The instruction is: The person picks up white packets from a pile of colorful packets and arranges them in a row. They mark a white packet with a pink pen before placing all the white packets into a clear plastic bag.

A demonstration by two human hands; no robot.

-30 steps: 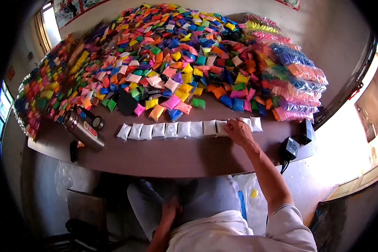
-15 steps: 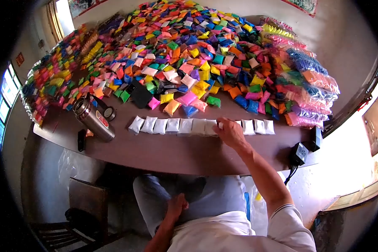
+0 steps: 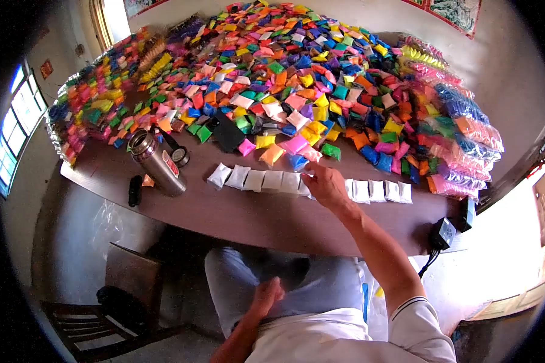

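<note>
A row of small white packets (image 3: 255, 180) runs left to right across the brown table. My right hand (image 3: 326, 186) reaches over the row from the right, its fingertips at the packets near the middle and hiding part of them. Its fingers are bent and partly spread, and no packet shows lifted in it. My left hand (image 3: 269, 296) rests on my lap with its fingers curled closed; what it holds, if anything, is hidden.
Behind the row rises a big heap of coloured packets (image 3: 297, 78), with stacked clear bags (image 3: 466, 127) at its right. A steel flask (image 3: 157, 163), its lid (image 3: 180, 157) and a dark phone-like object (image 3: 229, 133) lie left. A black box (image 3: 443, 233) sits at the right edge.
The whole view has shifted, so the table things appear farther right. My right hand has moved left along the row of white packets. My left hand stays on my lap.
</note>
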